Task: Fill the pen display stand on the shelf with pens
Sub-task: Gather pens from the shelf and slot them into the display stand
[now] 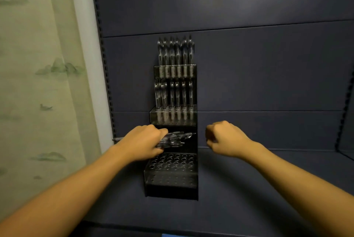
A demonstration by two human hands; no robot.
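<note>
Within left hand (pixel 142 141): pens (pixel 176 138) bundled.

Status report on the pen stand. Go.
Left hand grips a bundle of pens. Right hand fisted, seems empty. Stand: top two tiers hold pens, bottom tier bare. Nothing blocking.

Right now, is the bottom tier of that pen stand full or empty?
Empty. The bottom tier shows only open round holes, while the two tiers above hold upright pens. The left hand holds a bundle of pens just above it.
</note>
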